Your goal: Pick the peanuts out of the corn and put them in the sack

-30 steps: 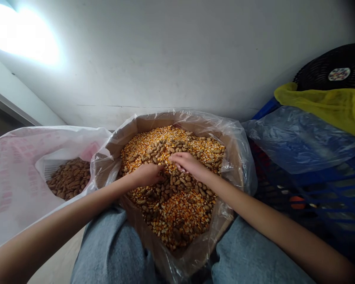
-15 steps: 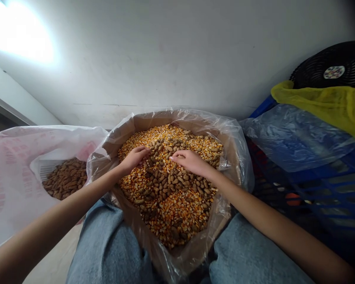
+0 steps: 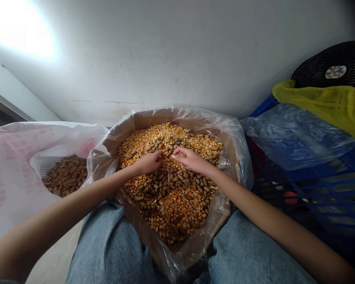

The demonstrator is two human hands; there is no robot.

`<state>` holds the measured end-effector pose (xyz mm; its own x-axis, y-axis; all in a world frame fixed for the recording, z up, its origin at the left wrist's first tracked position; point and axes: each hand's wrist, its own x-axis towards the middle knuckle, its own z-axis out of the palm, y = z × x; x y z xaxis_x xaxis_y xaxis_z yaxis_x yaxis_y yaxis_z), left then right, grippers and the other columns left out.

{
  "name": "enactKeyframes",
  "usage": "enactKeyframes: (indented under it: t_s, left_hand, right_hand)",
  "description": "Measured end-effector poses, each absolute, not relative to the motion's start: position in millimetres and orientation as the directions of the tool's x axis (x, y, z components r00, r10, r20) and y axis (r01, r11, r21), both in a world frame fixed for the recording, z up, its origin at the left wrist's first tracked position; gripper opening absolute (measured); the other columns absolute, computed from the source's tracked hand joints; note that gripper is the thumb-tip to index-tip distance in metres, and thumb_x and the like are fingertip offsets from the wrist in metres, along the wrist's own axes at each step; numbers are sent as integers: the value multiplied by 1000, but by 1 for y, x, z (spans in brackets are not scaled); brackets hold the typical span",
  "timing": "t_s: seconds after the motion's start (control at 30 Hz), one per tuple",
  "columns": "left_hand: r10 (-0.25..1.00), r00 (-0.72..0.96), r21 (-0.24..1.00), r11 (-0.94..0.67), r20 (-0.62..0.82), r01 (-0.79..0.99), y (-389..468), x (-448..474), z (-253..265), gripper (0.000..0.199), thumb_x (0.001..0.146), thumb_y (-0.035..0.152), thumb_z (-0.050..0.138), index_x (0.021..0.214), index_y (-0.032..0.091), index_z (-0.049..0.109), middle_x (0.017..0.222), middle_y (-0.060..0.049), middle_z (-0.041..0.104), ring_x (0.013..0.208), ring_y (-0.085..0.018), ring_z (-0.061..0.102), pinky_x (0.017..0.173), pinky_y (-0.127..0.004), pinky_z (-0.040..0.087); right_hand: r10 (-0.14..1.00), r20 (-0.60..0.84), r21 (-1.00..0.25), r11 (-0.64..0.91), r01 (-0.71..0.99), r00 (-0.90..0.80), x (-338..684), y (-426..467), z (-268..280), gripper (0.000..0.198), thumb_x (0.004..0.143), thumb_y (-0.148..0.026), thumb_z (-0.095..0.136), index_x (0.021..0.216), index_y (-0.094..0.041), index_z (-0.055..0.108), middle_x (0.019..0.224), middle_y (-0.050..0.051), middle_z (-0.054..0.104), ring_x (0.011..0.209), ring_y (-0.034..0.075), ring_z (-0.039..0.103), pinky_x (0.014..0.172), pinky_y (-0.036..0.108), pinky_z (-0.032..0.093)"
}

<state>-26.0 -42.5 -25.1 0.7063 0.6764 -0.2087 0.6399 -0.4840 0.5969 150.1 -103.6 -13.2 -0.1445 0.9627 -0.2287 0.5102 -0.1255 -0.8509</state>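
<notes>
Between my knees stands a cardboard box (image 3: pixel 142 121) lined with clear plastic, holding yellow and orange corn kernels (image 3: pixel 180 213) with unshelled peanuts (image 3: pixel 171 179) lying over the middle. My left hand (image 3: pixel 152 162) is above the peanuts, its fingers curled inward; what they hold, if anything, is hidden. Facing it, my right hand (image 3: pixel 192 161) is closed loosely, thumb against fingers, with a peanut (image 3: pixel 182 154) showing in the grip. The two hands' fingertips are close together but apart.
On the left, a white sack (image 3: pixel 8 169) with pink print lies open, with more unshelled peanuts (image 3: pixel 68 175) inside. At right stands a blue plastic crate (image 3: pixel 337 189), topped by a clear plastic bag (image 3: pixel 298 136), yellow netting (image 3: pixel 325 100) and a black fan (image 3: pixel 337 59). A pale wall (image 3: pixel 165 51) rises behind.
My left hand has moved right, toward my right hand, and its fingers have curled in. My right hand has shifted only slightly, and a peanut now shows in it.
</notes>
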Motion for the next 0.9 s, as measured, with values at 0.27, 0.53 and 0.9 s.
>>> enactKeyframes:
  t_s: [0.27, 0.53, 0.9]
  left_hand:
    - [607, 742, 809, 568, -285, -154, -25, -42, 0, 10, 71, 20, 41, 81, 20, 43, 51, 6, 21, 34, -4, 19, 30, -14, 13]
    - [567, 754, 943, 223, -331, 246, -28, -41, -9, 23, 78, 37, 33, 67, 18, 39, 54, 4, 33, 37, -5, 25, 32, -18, 21]
    - [538, 799, 55, -820, -268, 570, -57, -32, -28, 21, 79, 18, 35, 98, 16, 44, 85, -13, 59, 72, -21, 58, 62, -29, 40]
  right_hand:
    - [896, -272, -834, -401, -379, -350, 156, -105, 3, 16, 70, -30, 39, 79, -19, 46, 67, -1, 47, 43, 6, 34, 31, 14, 13]
    - [931, -284, -955, -254, 153, -228, 155, -105, -8, 26, 76, -43, 40, 74, -18, 47, 70, 0, 50, 45, 6, 38, 35, 17, 20]
    - [904, -281, -183, 278, 943, -321, 142, -115, -19, 33, 77, -30, 43, 109, -21, 44, 85, 10, 62, 75, 24, 57, 63, 31, 38]
